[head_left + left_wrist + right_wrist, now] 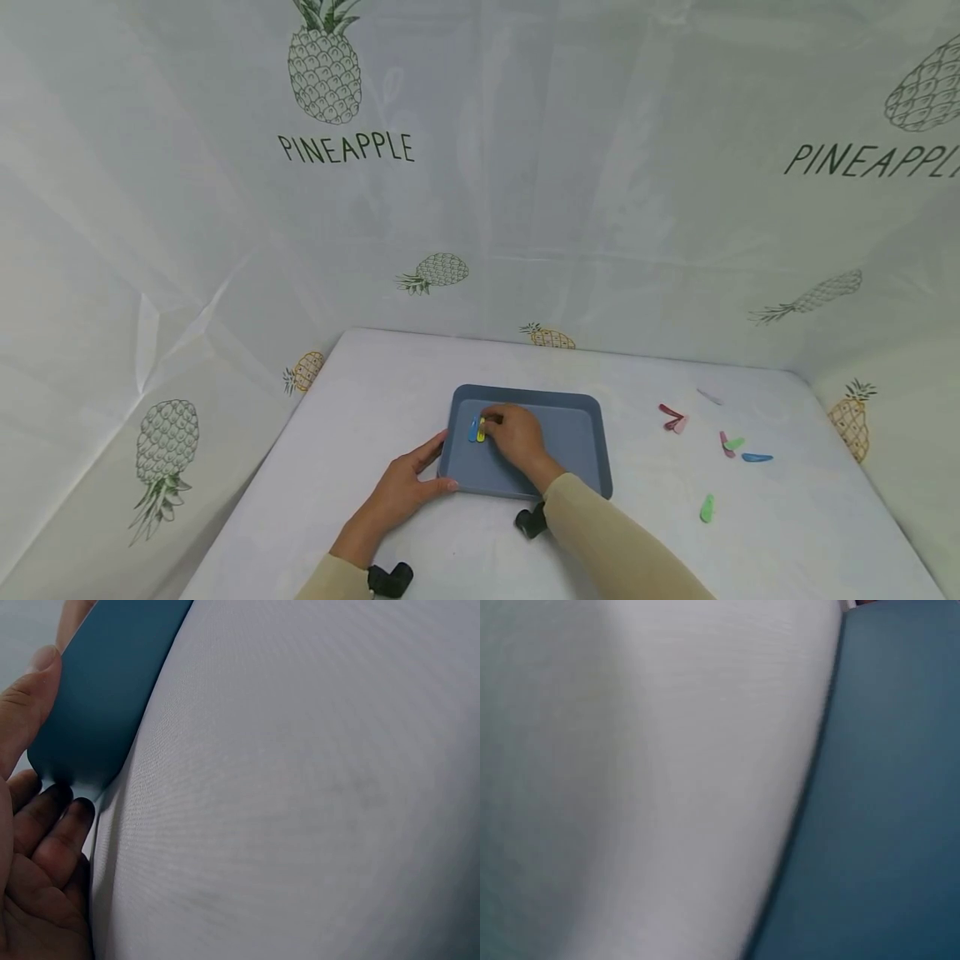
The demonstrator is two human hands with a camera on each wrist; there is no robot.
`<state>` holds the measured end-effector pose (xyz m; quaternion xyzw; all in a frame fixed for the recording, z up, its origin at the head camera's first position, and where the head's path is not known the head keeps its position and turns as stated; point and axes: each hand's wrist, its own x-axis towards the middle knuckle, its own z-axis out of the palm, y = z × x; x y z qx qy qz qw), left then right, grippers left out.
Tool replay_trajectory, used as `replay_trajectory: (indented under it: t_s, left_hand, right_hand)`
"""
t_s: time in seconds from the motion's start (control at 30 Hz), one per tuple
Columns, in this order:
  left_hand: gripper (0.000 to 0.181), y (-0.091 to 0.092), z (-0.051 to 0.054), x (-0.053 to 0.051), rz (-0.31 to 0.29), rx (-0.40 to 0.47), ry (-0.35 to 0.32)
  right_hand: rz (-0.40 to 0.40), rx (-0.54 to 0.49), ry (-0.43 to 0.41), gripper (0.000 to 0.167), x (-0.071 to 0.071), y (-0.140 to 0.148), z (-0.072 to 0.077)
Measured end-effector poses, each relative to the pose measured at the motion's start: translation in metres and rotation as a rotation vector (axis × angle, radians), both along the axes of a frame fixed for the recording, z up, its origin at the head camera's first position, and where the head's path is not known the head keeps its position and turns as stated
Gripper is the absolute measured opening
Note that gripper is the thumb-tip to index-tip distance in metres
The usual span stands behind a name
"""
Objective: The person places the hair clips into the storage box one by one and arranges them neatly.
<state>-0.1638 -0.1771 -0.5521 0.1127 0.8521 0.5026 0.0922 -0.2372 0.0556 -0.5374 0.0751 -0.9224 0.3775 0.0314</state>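
Note:
A blue-grey tray (558, 401) lies on the white table, its corner also showing in the left wrist view (112, 682). The left hand (400, 497) holds the tray's near left corner, thumb on the near rim and fingers along the left side; in the left wrist view the hand (45, 855) has its fingertips against that corner. Over the tray, the right hand (517, 437) pinches a yellow clip (482, 432) between thumb and fingers. Just left of it, a blue clip (472, 430) lies in the tray. The right wrist view shows the tray (877, 787) but not the right hand.
Right of the tray, several loose clips lie on the table (645, 533): dark red (670, 410), pink (681, 425), green (707, 508), blue (757, 457) and a pale one (708, 397). A white cloth (480, 192) with pineapple prints hangs behind the table.

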Motion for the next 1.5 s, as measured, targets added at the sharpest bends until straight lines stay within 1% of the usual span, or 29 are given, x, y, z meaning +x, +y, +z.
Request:
replay_trajectory:
  t_s: [0.23,0.47,0.67,0.77,0.93,1.07,1.17,1.3,1.4,1.5]
  left_hand:
    - [0.091,0.001,-0.001,0.000,-0.001,0.004,0.010]
    - [0.092,0.001,0.000,0.001,0.004,-0.002,0.006]
    - [0.091,0.001,-0.001,0.000,0.007,-0.009,0.004]
    - [0.091,0.002,0.000,0.001,0.010,-0.003,0.001]
    - [0.091,0.002,0.002,0.002,0.023,0.001,0.000]
    - [0.091,0.002,0.003,0.003,0.038,-0.010,0.000]
    - [0.091,0.002,0.004,0.003,0.047,-0.011,0.004]
    - [0.091,0.002,0.003,0.002,0.049,-0.010,0.013]
    - [0.091,0.003,0.002,0.002,0.045,-0.015,0.014]
    - [0.091,0.003,0.001,0.002,0.041,-0.009,0.010]
  right_hand:
    - [-0.018,-0.108,-0.016,0.023,-0.002,0.005,0.001]
    - [-0.002,-0.257,-0.008,0.029,0.000,0.009,0.006]
    - [0.002,-0.335,-0.001,0.029,0.004,0.013,0.014]
    - [-0.004,-0.383,-0.012,0.028,0.006,0.018,0.019]
    - [-0.035,-0.497,-0.044,0.029,0.012,0.028,0.028]
    - [-0.048,-0.551,-0.038,0.030,0.019,0.038,0.037]
    - [-0.058,-0.563,-0.033,0.032,0.024,0.048,0.045]
    - [-0.083,-0.539,-0.056,0.034,0.033,0.064,0.054]
    - [-0.096,-0.501,-0.065,0.035,0.040,0.077,0.058]
    - [-0.102,-0.477,-0.052,0.035,0.047,0.092,0.059]
